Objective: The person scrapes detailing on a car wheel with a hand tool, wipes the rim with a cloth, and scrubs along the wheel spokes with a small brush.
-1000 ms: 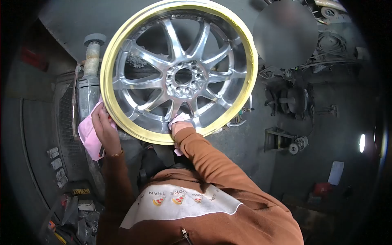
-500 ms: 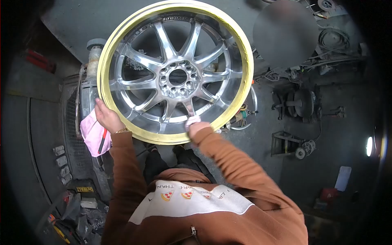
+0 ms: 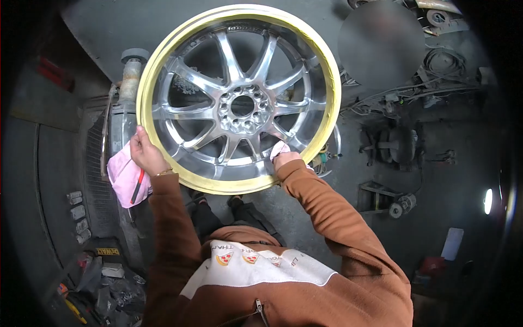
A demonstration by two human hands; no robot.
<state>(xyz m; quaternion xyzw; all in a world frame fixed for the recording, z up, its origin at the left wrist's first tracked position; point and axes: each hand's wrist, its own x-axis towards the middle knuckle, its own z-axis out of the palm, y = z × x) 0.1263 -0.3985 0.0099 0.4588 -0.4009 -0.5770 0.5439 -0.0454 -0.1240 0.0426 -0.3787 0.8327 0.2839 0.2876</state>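
Head view: A person in a brown sweatshirt (image 3: pixel 348 256) works with bare hands at a polished wheel (image 3: pixel 243 131) in a dim workshop, its many-spoked face turned towards the camera and a yellow band (image 3: pixel 220 187) running around its outer rim. The right hand (image 3: pixel 287 158) is closed around a bunched pink rag (image 3: pixel 280 149), pressed to the inner wall of the wheel at its lower right, just below the spokes. The left hand (image 3: pixel 149 155) lies against the lower left of the yellow band, its fingers close together; whether it grips the rim or anything else cannot be told. A pink cloth (image 3: pixel 122 171) hangs just beside and below that hand, with a slim red-and-black tool (image 3: pixel 140 179) lying across it. The wheel sits in front of the person, above the dark shoes and trousers seen below its lower edge, beside a grey metal stand (image 3: pixel 123 128) topped by a pale, worn cylinder (image 3: pixel 129 82). Pizza slices decorate the white panel (image 3: pixel 261 268) across the sweatshirt. At lower left is a case marked DeWalt (image 3: pixel 108 251), near clear plastic bags (image 3: pixel 106 300); at upper right, coiled cables (image 3: pixel 445 60) lie beyond a blurred round patch
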